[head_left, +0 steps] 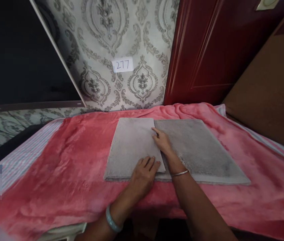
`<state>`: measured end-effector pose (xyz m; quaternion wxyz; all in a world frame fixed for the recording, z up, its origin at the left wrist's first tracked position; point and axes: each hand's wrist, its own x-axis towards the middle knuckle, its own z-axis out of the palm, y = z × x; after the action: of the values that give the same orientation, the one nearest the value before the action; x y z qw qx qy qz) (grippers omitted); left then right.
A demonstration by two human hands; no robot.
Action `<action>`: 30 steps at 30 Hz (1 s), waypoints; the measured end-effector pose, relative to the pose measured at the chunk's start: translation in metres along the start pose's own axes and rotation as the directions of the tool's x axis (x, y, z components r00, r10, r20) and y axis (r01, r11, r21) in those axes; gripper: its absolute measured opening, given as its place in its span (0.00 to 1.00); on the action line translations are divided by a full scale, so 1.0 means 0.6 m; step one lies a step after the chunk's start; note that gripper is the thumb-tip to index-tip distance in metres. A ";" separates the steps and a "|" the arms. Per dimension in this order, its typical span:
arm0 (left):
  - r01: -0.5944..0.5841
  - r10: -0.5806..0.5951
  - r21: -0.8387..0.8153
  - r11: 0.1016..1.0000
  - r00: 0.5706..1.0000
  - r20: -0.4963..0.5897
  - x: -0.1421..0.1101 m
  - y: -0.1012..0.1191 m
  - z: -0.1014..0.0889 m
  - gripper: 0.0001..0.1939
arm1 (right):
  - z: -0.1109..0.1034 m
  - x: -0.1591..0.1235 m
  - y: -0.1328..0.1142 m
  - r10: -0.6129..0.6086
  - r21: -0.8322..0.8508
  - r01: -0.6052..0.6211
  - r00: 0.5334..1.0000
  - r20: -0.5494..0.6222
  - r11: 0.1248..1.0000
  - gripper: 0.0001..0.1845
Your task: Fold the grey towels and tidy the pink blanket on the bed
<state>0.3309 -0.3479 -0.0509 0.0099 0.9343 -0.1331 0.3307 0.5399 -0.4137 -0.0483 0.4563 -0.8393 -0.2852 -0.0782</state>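
Note:
A grey, short-piled floor mat (194,147) lies with its left part folded over to the right, the lighter underside of the flap (134,140) facing up. My left hand (145,172) rests palm down on the near part of the flap, fingers spread, close to its lower right corner. Farther up, my right hand (162,140) touches the flap's free edge, index finger stretched along it and the other fingers partly curled. Neither hand grips anything that I can see. The folded-under side of the mat is hidden beneath the flap.
A pink plush blanket (81,160) covers the surface under the mat, over a striped cloth (33,150) at the left. Behind stand a patterned wall with a "277" label (123,64), a dark screen (18,53), a red door (207,50) and a brown panel (270,77).

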 end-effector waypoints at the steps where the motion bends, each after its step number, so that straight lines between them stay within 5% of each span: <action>1: 0.000 0.000 -0.003 1.000 1.000 0.005 -0.001 0.000 0.000 0.18 | 0.000 0.000 -0.002 0.001 -0.013 -0.001 1.000 0.005 1.000 0.28; 10: -0.038 0.035 -0.053 0.998 0.997 -0.069 -0.003 -0.001 0.004 0.16 | -0.015 -0.007 -0.016 0.123 -0.182 -0.115 0.992 0.033 0.977 0.32; 18: -0.047 0.050 -0.110 0.993 0.998 0.026 -0.001 0.016 -0.018 0.15 | -0.024 -0.011 -0.012 0.099 -0.238 -0.084 0.994 0.053 0.968 0.29; 22: 0.047 -0.026 -0.191 0.981 0.993 0.115 -0.010 -0.009 -0.058 0.18 | -0.021 -0.010 0.004 0.040 -0.196 -0.032 0.998 0.040 0.980 0.26; 24: 0.182 -0.157 -0.139 0.973 0.972 0.173 -0.013 -0.044 -0.087 0.21 | -0.020 -0.011 0.006 0.045 -0.192 -0.035 0.998 0.049 0.981 0.27; 27: 0.402 -0.387 -0.004 0.916 0.884 0.261 -0.019 -0.105 -0.117 0.25 | -0.020 -0.014 -0.002 0.067 -0.204 -0.057 0.997 0.045 0.977 0.28; 30: 0.464 -0.452 0.061 0.884 0.814 0.365 -0.029 -0.140 -0.116 0.31 | -0.021 -0.024 -0.016 0.101 -0.258 -0.093 0.995 0.019 0.962 0.31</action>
<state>0.2965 -0.2552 -0.0012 0.0784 0.9835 0.0910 0.1349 0.5246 -0.4258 -0.0400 0.3422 -0.9054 -0.2386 -0.0786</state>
